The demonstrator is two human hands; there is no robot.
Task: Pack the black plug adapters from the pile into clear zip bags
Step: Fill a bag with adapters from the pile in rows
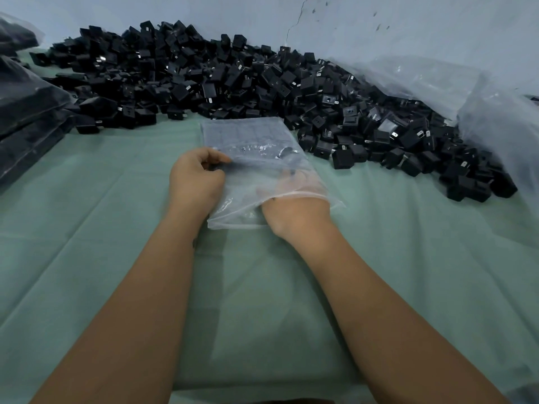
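Note:
A clear zip bag (250,135) lies on the green cloth in front of a big pile of black plug adapters (221,77). My left hand (195,179) pinches the bag's left edge with curled fingers. My right hand (294,208) reaches in through the bag's open mouth, so its fingers show blurred through the plastic. A dark shape, likely an adapter (287,151), sits inside the bag just beyond those fingers. Whether the fingers grip it is hidden by the plastic.
The green cloth (116,228) covers the work surface. Filled dark bags (26,112) are stacked at the left edge. A large crumpled clear plastic sack (472,91) lies at the right against the pale wall. The pile stretches along the back and right.

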